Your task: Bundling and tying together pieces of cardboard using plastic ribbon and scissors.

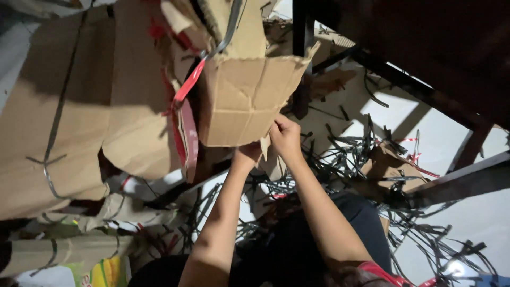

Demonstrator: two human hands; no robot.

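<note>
Overhead, I see my right hand pinching the lower edge of a creased cardboard box; my left hand reaches under that edge, its grip hidden, so I cannot tell. Flattened cardboard sheets crowd the left, dark metal frame bars close the right, and black strapping scraps tangle below.
</note>
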